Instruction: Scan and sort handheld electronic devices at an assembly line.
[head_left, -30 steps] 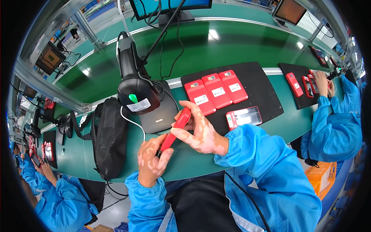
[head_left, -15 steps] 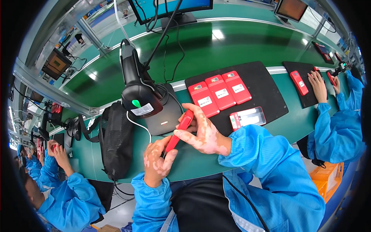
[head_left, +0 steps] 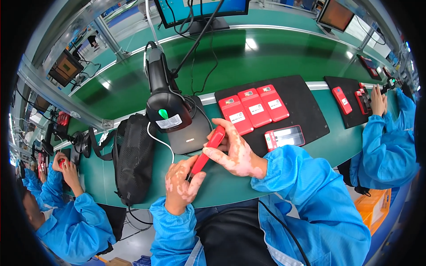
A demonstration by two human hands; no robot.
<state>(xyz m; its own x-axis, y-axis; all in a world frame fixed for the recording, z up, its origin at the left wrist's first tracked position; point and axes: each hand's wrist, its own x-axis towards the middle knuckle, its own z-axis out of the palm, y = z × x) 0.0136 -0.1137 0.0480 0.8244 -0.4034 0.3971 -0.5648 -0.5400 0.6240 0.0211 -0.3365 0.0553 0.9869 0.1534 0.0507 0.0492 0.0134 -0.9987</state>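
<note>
Both my hands hold a red handheld device (head_left: 209, 150), phone-like in shape, turned on edge and slanting over the bench's front part. My left hand (head_left: 181, 185) grips its lower end between thumb and fingers. Around its upper part close the fingers and thumb of my right hand (head_left: 236, 154). The device's screen side cannot be seen. Beyond my right hand, three red devices (head_left: 256, 109) lie side by side, labelled backs up, on a black mat (head_left: 308, 108). Nearer me on the mat, another red-edged device (head_left: 286, 137) lies with its screen up.
A black barcode scanner (head_left: 166, 110) stands on a grey base (head_left: 190, 141) left of the mat. Beside it lies a black mesh bag (head_left: 133, 162). Cables hang before a monitor (head_left: 202, 13). Co-workers in blue sleeves (head_left: 384, 148) sit at both sides.
My hands keep their grip on the red device, almost still. At the right, the co-worker's hands have drawn together, and a red device now shows on that mat.
</note>
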